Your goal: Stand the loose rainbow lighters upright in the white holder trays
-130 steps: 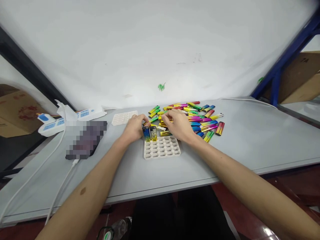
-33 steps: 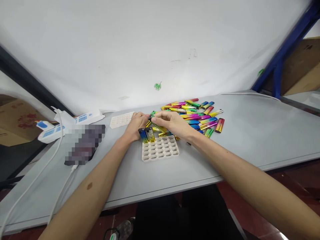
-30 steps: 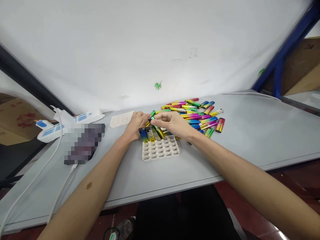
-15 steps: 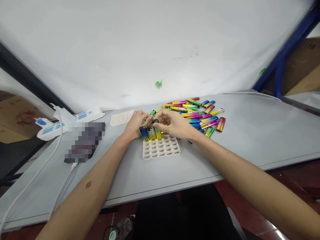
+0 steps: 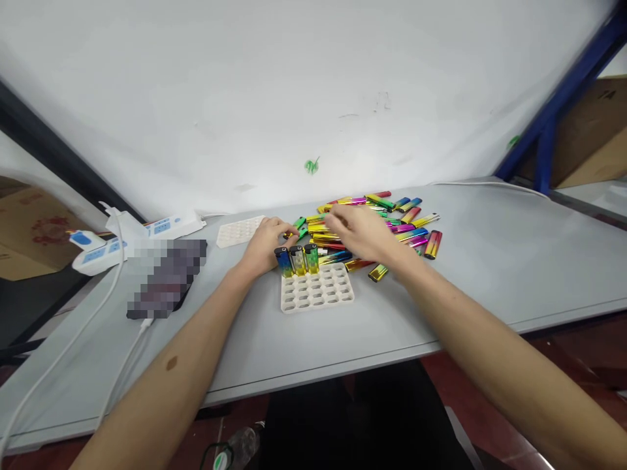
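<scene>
The off-white tray (image 5: 317,308), perforated with rows of oval sockets, lies flat on the grey table (image 5: 392,320) in front of the person. Three metallic-finish lighters stand upright in its far row, side by side from the left end: a blue-and-yellow lighter (image 5: 284,264), a silver-and-yellow lighter (image 5: 298,262) and a green-and-yellow lighter (image 5: 312,260), each with its black top facing up. The left hand (image 5: 266,245) is positioned just behind and to the left of these three, its fingers bent and its thumb and index finger pointing toward two green lighters lying at the left edge of the pile; whether it pinches anything cannot be told. The right hand (image 5: 360,230) is over the lighter pile (image 5: 404,228), palm down with fingers bent; it is blurred, and whether the fingertips grip a lighter cannot be told. The pile consists of multicoloured lighters lying on their sides, behind and to the right of the tray. A red-and-yellow lighter (image 5: 432,245) lies at its right edge. A second perforated tray (image 5: 240,232) lies behind the left hand. At far left are a white power strip (image 5: 166,226) and a pixelated dark device (image 5: 171,281) with a white cable (image 5: 128,352) attached
</scene>
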